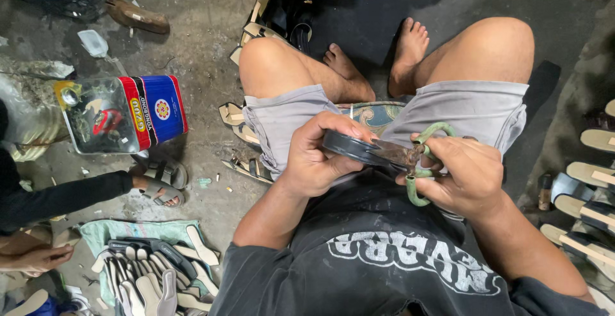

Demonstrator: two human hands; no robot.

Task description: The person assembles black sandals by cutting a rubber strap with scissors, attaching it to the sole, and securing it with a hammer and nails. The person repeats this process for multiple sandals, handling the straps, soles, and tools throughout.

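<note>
We are gripping flat dark rubber sole piece (355,148) in left hand (314,156), fingers curled tight around its near end. Our right hand (464,175) is closing on green-handled metal scissors (416,162), fingers through loops; blades are meeting sole's edge just right of left hand, probably cutting. Square printed metal tin (122,114) is sitting on floor well left of left hand.

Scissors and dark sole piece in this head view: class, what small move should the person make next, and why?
Probably close the scissors a little further along the edge. The right hand has its fingers through the green handles, the blades meet the rim of the dark sole piece, and the left hand grips that piece steady over the lap.
</note>
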